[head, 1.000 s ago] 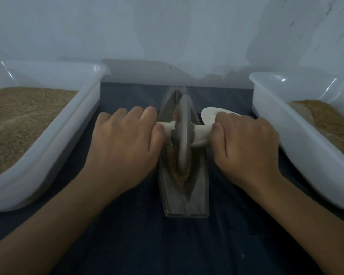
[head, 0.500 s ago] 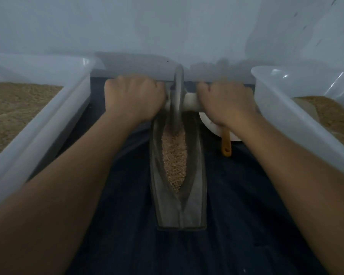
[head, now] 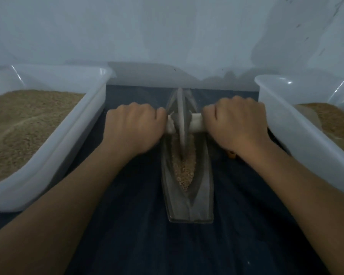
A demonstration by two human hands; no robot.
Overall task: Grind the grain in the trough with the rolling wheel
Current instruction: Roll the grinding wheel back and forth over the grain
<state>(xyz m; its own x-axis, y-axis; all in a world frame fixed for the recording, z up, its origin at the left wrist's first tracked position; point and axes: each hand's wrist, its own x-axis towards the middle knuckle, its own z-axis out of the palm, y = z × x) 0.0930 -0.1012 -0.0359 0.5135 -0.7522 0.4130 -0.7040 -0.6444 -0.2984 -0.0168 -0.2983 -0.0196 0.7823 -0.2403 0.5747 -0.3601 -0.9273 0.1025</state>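
Note:
A grey boat-shaped trough [head: 204, 187] lies lengthwise on the dark cloth, with tan grain [head: 184, 171] along its groove. A thin grey rolling wheel [head: 181, 120] stands upright in the far half of the trough, its rim down in the grain. A white axle [head: 197, 123] runs through the wheel. My left hand [head: 133, 128] grips the left end of the axle, and my right hand [head: 236, 124] grips the right end. Both fists are knuckles-up, close beside the wheel.
A white tub [head: 54, 147] holding tan grain stands at the left. A second white tub [head: 298, 135] with grain stands at the right. An orange handle tip [head: 231, 154] peeks out under my right wrist. A pale wall rises just behind the trough.
The wheel rolled from the trough's middle to its far end, then has come back toward me to the far half. Both hands stayed on the axle throughout.

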